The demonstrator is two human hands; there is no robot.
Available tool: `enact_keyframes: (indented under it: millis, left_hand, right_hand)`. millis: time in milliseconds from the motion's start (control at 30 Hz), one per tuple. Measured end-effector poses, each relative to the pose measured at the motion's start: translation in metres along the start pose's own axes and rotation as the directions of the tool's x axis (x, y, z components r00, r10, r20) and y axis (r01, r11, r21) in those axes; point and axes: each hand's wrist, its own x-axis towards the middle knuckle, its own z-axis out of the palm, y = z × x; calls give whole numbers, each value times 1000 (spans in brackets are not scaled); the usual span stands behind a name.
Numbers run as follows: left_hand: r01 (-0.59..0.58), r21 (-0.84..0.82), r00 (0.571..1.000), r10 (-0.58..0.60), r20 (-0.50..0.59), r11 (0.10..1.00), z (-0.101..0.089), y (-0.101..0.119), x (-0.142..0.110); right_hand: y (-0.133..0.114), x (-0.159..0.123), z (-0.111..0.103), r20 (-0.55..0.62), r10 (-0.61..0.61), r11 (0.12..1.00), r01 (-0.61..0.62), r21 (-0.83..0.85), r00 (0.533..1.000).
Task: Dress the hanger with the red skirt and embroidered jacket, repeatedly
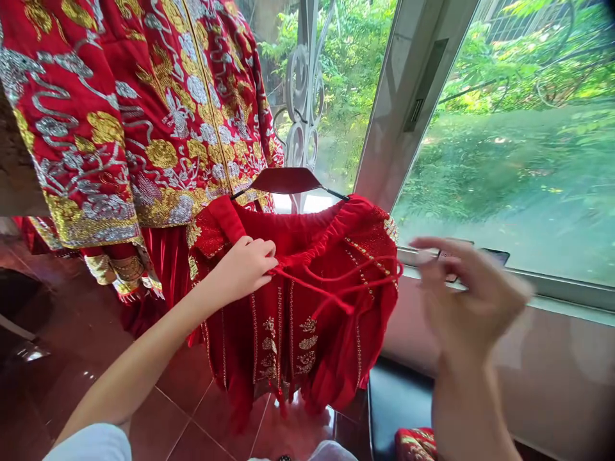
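A red pleated skirt (307,320) with gold embroidered strips hangs from a dark red hanger (286,180). My left hand (245,266) is closed in a pinch on the skirt's waistband, where red drawstrings (331,288) trail off to the right. My right hand (468,298) is raised to the right of the skirt, blurred by motion, with its fingers spread and nothing visible in them. A red jacket (144,109) thick with gold and silver embroidery hangs above and to the left.
A large window (509,147) with a grey frame (408,96) looks onto green trees on the right. A dark flat object (494,256) lies on the sill. The floor has red tiles (182,410). A dark seat (398,403) stands below the sill.
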Motion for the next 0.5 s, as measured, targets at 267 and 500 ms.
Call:
enact_keyframes:
  millis: [267, 500]
  left_hand:
    - [29, -464, 991, 34, 128, 885, -26, -3, 7]
    - [-21, -497, 989, 90, 116, 867, -28, 0, 11]
  right_hand:
    - [-59, -79, 93, 639, 118, 868, -391, 306, 760]
    - [-70, -82, 95, 672, 308, 539, -705, 461, 674]
